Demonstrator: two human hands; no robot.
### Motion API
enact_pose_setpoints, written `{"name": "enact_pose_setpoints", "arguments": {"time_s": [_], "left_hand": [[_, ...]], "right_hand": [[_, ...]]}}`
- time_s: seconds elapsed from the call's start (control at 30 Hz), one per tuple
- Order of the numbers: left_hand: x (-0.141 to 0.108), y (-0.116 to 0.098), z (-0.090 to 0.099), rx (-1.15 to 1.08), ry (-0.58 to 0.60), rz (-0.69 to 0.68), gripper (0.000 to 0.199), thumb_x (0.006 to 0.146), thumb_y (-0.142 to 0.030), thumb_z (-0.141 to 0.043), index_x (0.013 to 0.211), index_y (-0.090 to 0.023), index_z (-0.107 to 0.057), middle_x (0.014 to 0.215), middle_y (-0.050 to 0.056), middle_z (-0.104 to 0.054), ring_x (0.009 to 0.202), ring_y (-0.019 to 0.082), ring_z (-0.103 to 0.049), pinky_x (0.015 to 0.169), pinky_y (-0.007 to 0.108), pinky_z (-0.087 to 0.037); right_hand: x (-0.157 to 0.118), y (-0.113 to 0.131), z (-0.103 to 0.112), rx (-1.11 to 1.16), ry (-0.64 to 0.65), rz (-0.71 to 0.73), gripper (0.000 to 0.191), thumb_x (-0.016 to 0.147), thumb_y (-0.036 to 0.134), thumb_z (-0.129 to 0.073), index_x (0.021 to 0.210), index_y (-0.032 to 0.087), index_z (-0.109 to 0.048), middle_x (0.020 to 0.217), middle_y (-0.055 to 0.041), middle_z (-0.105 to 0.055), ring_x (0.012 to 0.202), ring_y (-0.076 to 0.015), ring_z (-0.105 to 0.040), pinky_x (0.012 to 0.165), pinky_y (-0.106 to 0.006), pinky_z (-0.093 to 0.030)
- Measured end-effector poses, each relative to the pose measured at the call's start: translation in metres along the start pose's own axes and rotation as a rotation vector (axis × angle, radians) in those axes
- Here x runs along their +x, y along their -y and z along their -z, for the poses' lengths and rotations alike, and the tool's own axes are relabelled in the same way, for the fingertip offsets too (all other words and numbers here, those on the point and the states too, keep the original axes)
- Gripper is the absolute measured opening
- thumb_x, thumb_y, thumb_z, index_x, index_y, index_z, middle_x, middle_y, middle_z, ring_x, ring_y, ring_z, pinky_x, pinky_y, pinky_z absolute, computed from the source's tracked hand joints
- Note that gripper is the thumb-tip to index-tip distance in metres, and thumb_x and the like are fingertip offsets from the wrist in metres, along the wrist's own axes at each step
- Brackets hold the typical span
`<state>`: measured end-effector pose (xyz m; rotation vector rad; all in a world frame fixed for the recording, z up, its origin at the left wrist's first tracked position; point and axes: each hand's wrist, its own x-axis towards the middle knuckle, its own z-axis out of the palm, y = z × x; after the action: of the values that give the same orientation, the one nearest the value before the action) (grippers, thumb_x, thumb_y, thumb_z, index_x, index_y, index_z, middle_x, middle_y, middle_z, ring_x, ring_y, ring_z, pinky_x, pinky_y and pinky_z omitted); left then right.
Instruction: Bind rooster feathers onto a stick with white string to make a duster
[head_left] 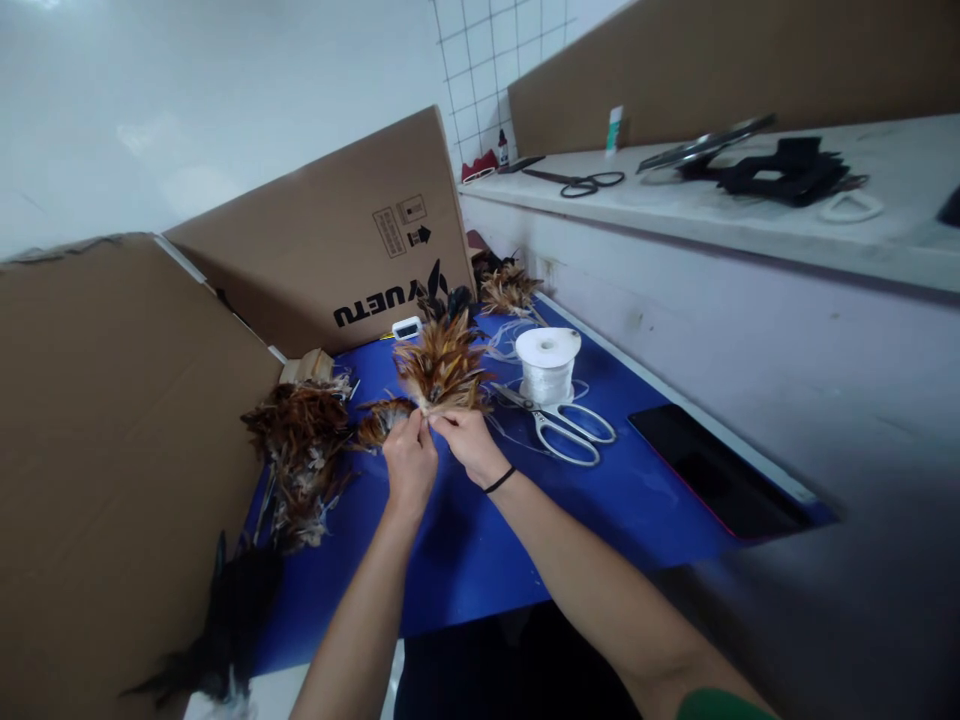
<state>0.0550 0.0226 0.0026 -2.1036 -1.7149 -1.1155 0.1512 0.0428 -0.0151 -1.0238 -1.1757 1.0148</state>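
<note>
A bunch of brown and golden feathers is held up over the blue table, its tips fanned away from me. My left hand pinches the pale base of the bunch, fingers closed. Right beside it, my right hand, with a dark band at the wrist, pinches the same base; the fingertips nearly meet and hide the exact grip. Behind the left hand lies a small feather clump. To the right of my hands are scissors with pale handles and a white spool of cord.
A loose brown feather pile lies left, with black feathers at the near-left edge. A dark tablet-like device rests at right. Cardboard walls the back and left. A white ledge holds black-handled scissors and a glue stick.
</note>
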Motion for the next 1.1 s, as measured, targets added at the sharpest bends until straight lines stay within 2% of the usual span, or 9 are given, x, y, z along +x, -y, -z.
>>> {"name": "enact_pose_setpoints", "arguments": {"time_s": [0.13, 0.2, 0.4, 0.57, 0.77, 0.93, 1.1], "left_hand": [[-0.001, 0.007, 0.006, 0.063, 0.000, -0.082, 0.028, 0.088, -0.021, -0.042, 0.094, -0.009, -0.067, 0.073, 0.009, -0.064, 0.067, 0.017, -0.059, 0.066, 0.026, -0.044], [-0.002, 0.011, 0.010, 0.100, 0.017, -0.105, 0.028, 0.089, -0.021, -0.041, 0.093, -0.010, -0.066, 0.072, 0.008, -0.063, 0.067, 0.016, -0.058, 0.066, 0.025, -0.043], [-0.002, 0.016, 0.023, 0.203, 0.086, -0.136, 0.031, 0.091, -0.022, -0.036, 0.085, -0.012, -0.065, 0.070, 0.007, -0.060, 0.065, 0.015, -0.056, 0.063, 0.024, -0.041], [-0.008, 0.018, 0.031, 0.262, 0.195, -0.107, 0.030, 0.091, -0.020, -0.035, 0.090, -0.013, -0.065, 0.074, 0.007, -0.060, 0.066, 0.015, -0.058, 0.064, 0.024, -0.042], [-0.019, 0.025, 0.039, 0.478, 0.419, -0.100, 0.030, 0.090, -0.014, -0.034, 0.103, -0.015, -0.060, 0.087, 0.008, -0.060, 0.071, 0.015, -0.060, 0.065, 0.025, -0.044], [-0.023, 0.023, 0.052, 0.550, 0.572, -0.250, 0.032, 0.091, -0.012, -0.030, 0.107, -0.013, -0.058, 0.088, 0.010, -0.059, 0.081, 0.019, -0.061, 0.069, 0.028, -0.046], [-0.024, 0.019, 0.074, 0.602, 0.720, -0.393, 0.035, 0.086, -0.005, -0.031, 0.112, -0.009, -0.055, 0.089, 0.011, -0.058, 0.074, 0.020, -0.060, 0.063, 0.030, -0.048]], "right_hand": [[-0.003, 0.011, 0.011, -0.255, 0.117, 0.085, 0.023, 0.075, 0.026, -0.055, 0.057, 0.016, -0.065, 0.055, 0.0009, -0.060, 0.055, -0.0113, -0.052, 0.056, -0.021, -0.036], [-0.007, 0.021, 0.016, -0.417, 0.149, 0.147, 0.022, 0.078, 0.025, -0.053, 0.062, 0.017, -0.067, 0.059, 0.0001, -0.063, 0.057, -0.0115, -0.054, 0.057, -0.021, -0.035], [-0.014, 0.042, 0.020, -0.781, 0.150, 0.421, 0.026, 0.086, 0.021, -0.045, 0.069, 0.018, -0.064, 0.075, -0.0046, -0.067, 0.075, -0.0144, -0.059, 0.069, -0.023, -0.036], [-0.015, 0.042, 0.022, -0.899, 0.186, 0.475, 0.024, 0.089, 0.021, -0.044, 0.073, 0.018, -0.063, 0.079, -0.0038, -0.066, 0.078, -0.0141, -0.058, 0.069, -0.024, -0.034], [-0.021, 0.053, 0.026, -1.076, 0.315, 0.563, 0.026, 0.091, 0.021, -0.041, 0.078, 0.018, -0.064, 0.078, -0.0035, -0.064, 0.068, -0.0130, -0.055, 0.058, -0.027, -0.026], [-0.014, 0.067, 0.032, -1.123, 0.384, 0.744, 0.025, 0.091, 0.020, -0.043, 0.079, 0.017, -0.065, 0.079, -0.0043, -0.063, 0.072, -0.0142, -0.054, 0.056, -0.029, -0.024], [0.008, 0.078, 0.038, -1.025, 0.541, 0.810, 0.018, 0.088, 0.024, -0.051, 0.080, 0.018, -0.066, 0.082, -0.0034, -0.065, 0.078, -0.0145, -0.055, 0.062, -0.026, -0.029]]}}
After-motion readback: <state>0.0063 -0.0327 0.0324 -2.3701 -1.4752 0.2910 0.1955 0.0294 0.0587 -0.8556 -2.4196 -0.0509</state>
